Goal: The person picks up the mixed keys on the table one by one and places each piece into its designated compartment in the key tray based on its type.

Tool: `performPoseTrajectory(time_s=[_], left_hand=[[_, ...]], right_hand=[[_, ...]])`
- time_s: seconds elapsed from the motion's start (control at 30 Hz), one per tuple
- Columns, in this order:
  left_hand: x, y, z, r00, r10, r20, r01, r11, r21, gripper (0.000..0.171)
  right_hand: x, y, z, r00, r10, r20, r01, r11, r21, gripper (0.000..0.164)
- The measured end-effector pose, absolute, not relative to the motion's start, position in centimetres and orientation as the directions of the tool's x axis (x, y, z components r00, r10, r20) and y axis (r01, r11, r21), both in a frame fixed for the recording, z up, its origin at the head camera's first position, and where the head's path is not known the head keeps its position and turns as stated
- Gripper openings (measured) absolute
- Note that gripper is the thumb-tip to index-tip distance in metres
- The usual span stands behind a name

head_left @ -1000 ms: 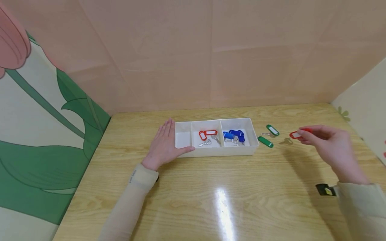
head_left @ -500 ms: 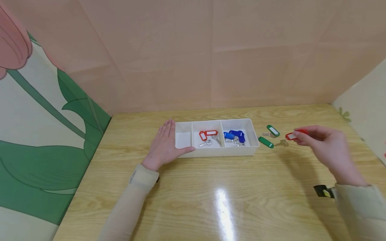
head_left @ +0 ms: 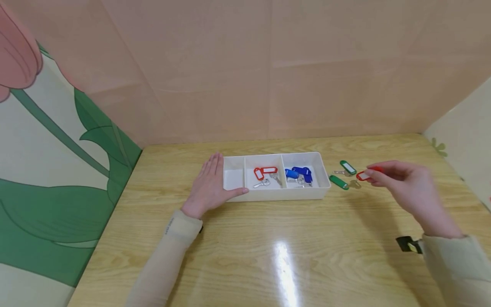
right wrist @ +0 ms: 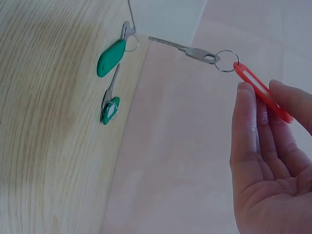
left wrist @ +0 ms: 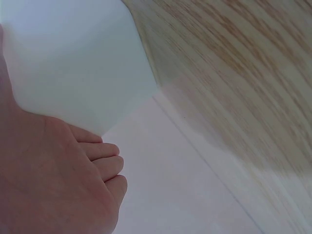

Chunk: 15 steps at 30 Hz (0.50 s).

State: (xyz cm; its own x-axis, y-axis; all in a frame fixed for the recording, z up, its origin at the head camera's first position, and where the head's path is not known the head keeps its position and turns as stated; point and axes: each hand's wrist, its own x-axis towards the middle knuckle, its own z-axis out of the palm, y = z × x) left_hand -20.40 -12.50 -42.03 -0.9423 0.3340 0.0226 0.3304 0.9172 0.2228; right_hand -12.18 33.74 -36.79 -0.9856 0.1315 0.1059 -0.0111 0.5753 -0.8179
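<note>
My right hand (head_left: 406, 183) pinches a red key tag (right wrist: 261, 90) between thumb and fingers, above the table. From the tag's ring hangs a silver key (right wrist: 197, 53). My left hand (head_left: 209, 183) lies with straight fingers against the left end of a white three-compartment tray (head_left: 284, 195), its thumb along the front rim. Two red key tags (head_left: 269, 169) with keys lie in the tray's middle compartment. In the right compartment are several blue key tags (head_left: 302, 170) with keys; the left compartment holds nothing.
On the wooden table (head_left: 230, 247), just right of the tray, lie two green key tags, one (head_left: 348, 167) farther back and one (head_left: 339, 182) close to the tray's corner. A pinkish covering (head_left: 268, 85) rises behind the table.
My right hand has moved left with the red key tag, closer to the green key tags and the tray. The left hand has stayed at the tray's end.
</note>
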Motion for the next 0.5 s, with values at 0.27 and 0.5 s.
performPoseTrajectory(time_s=[0.27, 0.5], left_hand=[[-20.5, -12.5, -42.0, -0.943, 0.332, 0.024, 0.329, 0.918, 0.223, 0.135], [-20.4, -12.5, -42.0, -0.940, 0.340, 0.038, 0.340, 0.914, 0.220, 0.136]], right_hand=[[-12.1, 32.9, -37.0, -0.984, 0.086, 0.156, -0.082, 0.559, -0.825, 0.033], [-12.0, 32.1, -37.1, -0.984, 0.068, 0.166, -0.099, 0.567, -0.818, 0.029]])
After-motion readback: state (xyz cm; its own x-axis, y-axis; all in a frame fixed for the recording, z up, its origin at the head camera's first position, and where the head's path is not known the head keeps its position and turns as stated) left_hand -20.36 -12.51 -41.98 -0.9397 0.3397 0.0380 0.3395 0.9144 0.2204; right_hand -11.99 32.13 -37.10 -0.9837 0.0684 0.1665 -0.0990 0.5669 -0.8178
